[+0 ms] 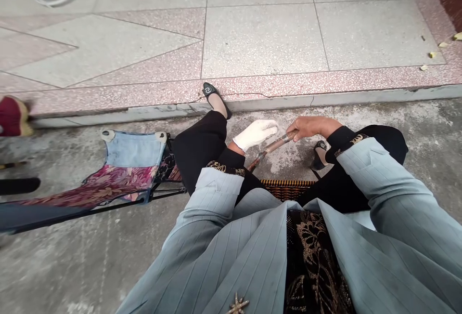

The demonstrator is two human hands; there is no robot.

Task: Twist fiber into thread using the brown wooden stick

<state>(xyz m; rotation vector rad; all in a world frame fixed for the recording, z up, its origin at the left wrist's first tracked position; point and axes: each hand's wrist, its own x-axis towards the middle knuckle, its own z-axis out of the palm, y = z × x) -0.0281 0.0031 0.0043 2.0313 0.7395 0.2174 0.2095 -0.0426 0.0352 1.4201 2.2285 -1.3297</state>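
My left hand (254, 133), in a white knitted glove, is just left of a brown rod's upper end, its fingers bent together towards the right. A faint pale curve shows at the fingertips, too blurred to name. My bare right hand (312, 126) grips the end of the brown rod (276, 144), thumb beneath and fingers over it. A greyish band is wrapped around the rod near that grip. The rod slants down to the left, and its lower end is hidden behind my left sleeve.
I sit on a woven seat (288, 189), legs apart, on rough concrete. A low tiled step (263, 39) runs ahead, with one shoe (211, 93) against its edge. On the left stands a folding fabric lounger (119, 179). Another person's red shoe (12, 115) shows at far left.
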